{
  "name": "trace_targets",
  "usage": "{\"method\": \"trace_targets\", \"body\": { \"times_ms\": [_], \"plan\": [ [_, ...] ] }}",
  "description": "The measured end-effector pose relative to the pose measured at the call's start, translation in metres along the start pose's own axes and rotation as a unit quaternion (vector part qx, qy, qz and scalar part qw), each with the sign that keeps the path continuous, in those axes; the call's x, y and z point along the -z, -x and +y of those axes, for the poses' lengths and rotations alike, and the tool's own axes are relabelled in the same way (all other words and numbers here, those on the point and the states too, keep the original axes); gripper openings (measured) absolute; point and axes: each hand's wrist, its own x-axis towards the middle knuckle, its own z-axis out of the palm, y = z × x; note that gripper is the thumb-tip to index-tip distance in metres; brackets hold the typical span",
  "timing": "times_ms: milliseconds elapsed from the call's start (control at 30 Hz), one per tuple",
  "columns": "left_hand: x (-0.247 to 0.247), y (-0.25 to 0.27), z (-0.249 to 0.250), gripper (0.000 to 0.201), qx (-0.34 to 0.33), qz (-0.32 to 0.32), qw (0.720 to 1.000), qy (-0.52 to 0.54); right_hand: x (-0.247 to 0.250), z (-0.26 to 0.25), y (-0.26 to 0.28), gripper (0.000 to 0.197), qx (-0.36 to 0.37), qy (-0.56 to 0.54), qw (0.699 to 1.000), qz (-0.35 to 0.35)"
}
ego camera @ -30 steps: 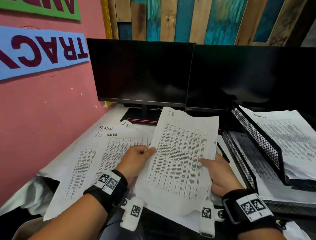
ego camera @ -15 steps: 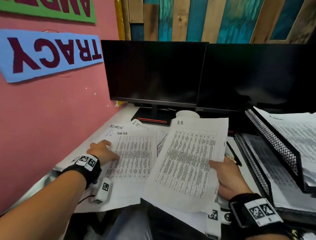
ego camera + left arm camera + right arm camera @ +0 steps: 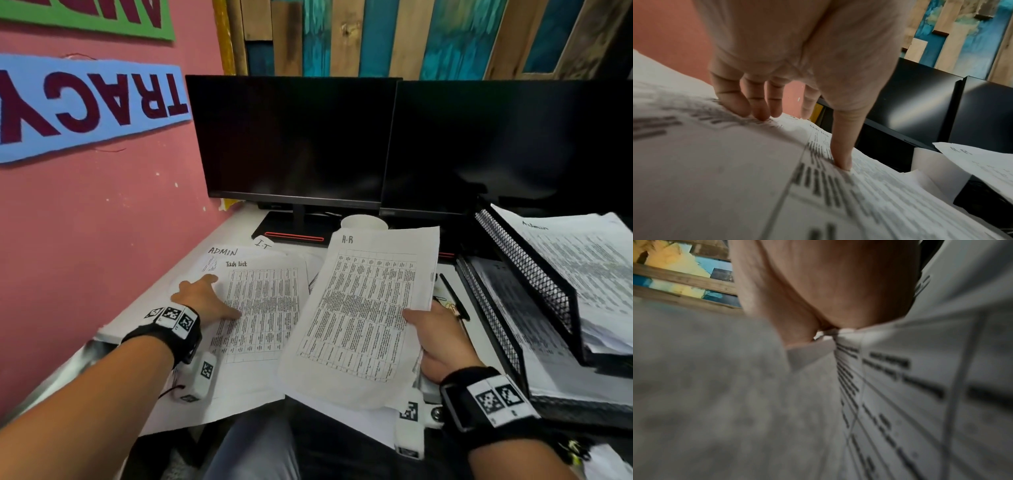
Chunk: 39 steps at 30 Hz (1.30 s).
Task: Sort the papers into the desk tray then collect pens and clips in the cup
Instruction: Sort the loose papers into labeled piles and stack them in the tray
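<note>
My right hand (image 3: pixel 428 330) pinches the right edge of a printed sheet headed "H-R" (image 3: pixel 363 315) and holds it tilted above the desk; the right wrist view shows the thumb (image 3: pixel 818 296) over the paper's edge. My left hand (image 3: pixel 207 299) lies on a "Task list" sheet (image 3: pixel 263 308), part of a pile on the desk at left. Its fingertips (image 3: pixel 756 112) are straight and touch the paper. A black mesh desk tray (image 3: pixel 527 274) with two tiers of papers stands at the right. A white cup (image 3: pixel 363 222) peeks over the held sheet. A black pen (image 3: pixel 454 296) lies beside the tray.
Two dark monitors (image 3: pixel 294 140) stand at the back of the desk. A pink wall (image 3: pixel 85 240) closes the left side. More sheets marked "ADMIN" (image 3: pixel 222 251) and "I-T" (image 3: pixel 263 244) lie under the pile. Small clips (image 3: pixel 447 305) lie by the pen.
My left hand let go of the H-R sheet and moved left onto the Task list sheet. The right hand alone now holds the H-R sheet.
</note>
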Motion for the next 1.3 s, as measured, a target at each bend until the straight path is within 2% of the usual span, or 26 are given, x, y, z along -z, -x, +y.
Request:
{"method": "trace_targets", "body": {
  "times_ms": [100, 233, 400, 600, 867, 1000, 1067, 1167, 1300],
  "plan": [
    [0.002, -0.004, 0.002, 0.104, 0.000, -0.012, 0.999, 0.032, -0.003, 0.000, -0.001, 0.034, 0.001, 0.009, 1.000, 0.001],
    [0.000, -0.004, 0.004, 0.104, 0.010, -0.007, 0.999, 0.046, -0.006, 0.002, -0.004, 0.034, -0.004, 0.005, 1.000, 0.008],
    [-0.001, -0.004, 0.016, 0.114, -0.003, -0.007, 0.999, -0.044, -0.007, 0.006, -0.007, 0.039, -0.001, 0.009, 1.000, -0.006],
    [0.010, -0.006, 0.022, 0.121, -0.008, -0.047, 0.998, -0.052, -0.006, 0.007, -0.012, 0.039, -0.003, 0.010, 1.000, -0.009],
    [0.010, -0.006, 0.031, 0.122, -0.007, -0.057, 0.998, 0.023, -0.004, 0.006, -0.011, 0.036, -0.002, 0.020, 1.000, -0.003],
    [0.006, -0.001, 0.031, 0.126, -0.034, -0.007, 0.992, 0.117, -0.001, 0.006, -0.012, 0.035, 0.002, 0.038, 0.999, 0.007],
    [0.009, 0.003, 0.029, 0.120, -0.068, 0.039, 0.985, 0.155, 0.001, 0.005, -0.013, 0.034, 0.000, 0.034, 0.999, 0.010],
    [0.023, 0.014, 0.029, 0.103, -0.133, 0.083, 0.956, 0.250, 0.005, 0.003, -0.013, 0.035, -0.006, 0.019, 1.000, 0.016],
    [0.063, 0.042, 0.039, 0.030, -0.207, 0.113, 0.901, 0.364, 0.006, 0.001, -0.014, 0.031, -0.009, 0.012, 0.999, 0.032]
  ]
}}
